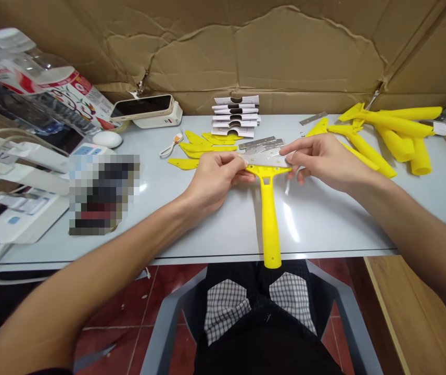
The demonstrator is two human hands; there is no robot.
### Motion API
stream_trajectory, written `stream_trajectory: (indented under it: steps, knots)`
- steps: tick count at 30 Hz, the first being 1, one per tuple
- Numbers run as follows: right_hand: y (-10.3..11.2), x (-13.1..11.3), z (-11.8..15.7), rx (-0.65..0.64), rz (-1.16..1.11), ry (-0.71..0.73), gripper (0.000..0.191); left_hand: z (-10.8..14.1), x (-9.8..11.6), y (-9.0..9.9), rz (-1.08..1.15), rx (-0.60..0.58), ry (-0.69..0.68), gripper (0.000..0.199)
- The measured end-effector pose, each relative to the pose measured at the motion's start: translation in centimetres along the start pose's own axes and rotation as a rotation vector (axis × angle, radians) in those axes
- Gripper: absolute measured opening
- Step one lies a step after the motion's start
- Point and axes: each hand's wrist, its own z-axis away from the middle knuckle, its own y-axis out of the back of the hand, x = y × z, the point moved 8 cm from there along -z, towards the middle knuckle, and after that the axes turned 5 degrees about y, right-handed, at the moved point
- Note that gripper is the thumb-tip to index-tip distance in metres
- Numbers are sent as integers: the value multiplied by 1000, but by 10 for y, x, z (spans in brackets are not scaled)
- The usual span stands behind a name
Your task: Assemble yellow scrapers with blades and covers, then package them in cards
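Observation:
A yellow plastic scraper (269,219) lies in front of me, its handle reaching over the table's front edge. Along its wide head sits a flat metal blade (266,159) with small holes. My left hand (219,177) pinches the left end of the head and blade between thumb and fingers. At the opposite end, my right hand (318,159) has its fingertips closed on the blade's right corner; some of those fingers are partly hidden. Loose metal blades (260,142) lie just behind the head. Several flat yellow pieces (199,148) rest by my left hand.
White folded blade sleeves (235,117) are stacked at the back. More yellow handles (398,130) pile up on the right. To the left are a phone (144,108), bottles (70,88), a white mouse (107,139) and a power strip (27,219) with cables. A cardboard wall (191,57) borders the table.

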Motion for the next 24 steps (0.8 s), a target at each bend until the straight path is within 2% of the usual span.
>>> stream_trajectory:
  steps: [8,21,24]
  knots:
    - [-1,-1,1,27,1,8,21,-1,-2,0,-24,-1,5,15]
    - [-3,2,0,48,-21,28,26,-7,-6,3,27,6,6,20]
    - [-6,6,-1,65,-57,-8,22,-6,-5,3,20,6,0,18]
